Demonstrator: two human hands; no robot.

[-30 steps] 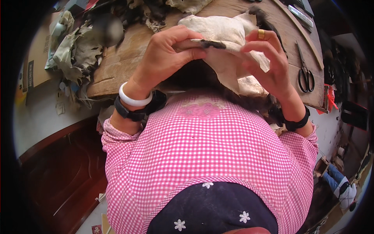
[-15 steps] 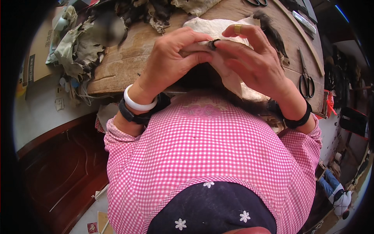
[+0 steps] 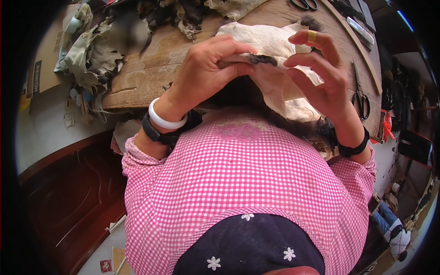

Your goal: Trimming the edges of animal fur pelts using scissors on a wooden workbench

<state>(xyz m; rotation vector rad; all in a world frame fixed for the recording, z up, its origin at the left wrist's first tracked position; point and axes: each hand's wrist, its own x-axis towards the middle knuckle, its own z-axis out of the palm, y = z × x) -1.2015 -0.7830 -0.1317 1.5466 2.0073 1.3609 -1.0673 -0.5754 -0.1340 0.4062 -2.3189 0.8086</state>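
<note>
My left hand (image 3: 204,68) is closed, pinching the folded edge of a fur pelt (image 3: 270,85) between thumb and fingers. The pelt shows a pale skin side, with dark hair along its near edge. A dark tuft stands out from the pinched fold at the left fingertips. Just right of that tuft is my right hand (image 3: 323,68), apart from the fold. Its thumb and forefinger are drawn together, and anything between them is too small to make out. The ringed finger is bent and raised above them.
The pelt hangs over the near edge of a wooden table (image 3: 142,87). Black-handled scissors (image 3: 361,98) lie on the right, another pair (image 3: 303,3) at the back. More hide pieces (image 3: 91,57) are heaped at left. A wooden strip (image 3: 355,43) runs along the right side.
My right hand has moved right, away from the pinched fold, uncovering the dark tuft. The left hand keeps its hold with little movement.
</note>
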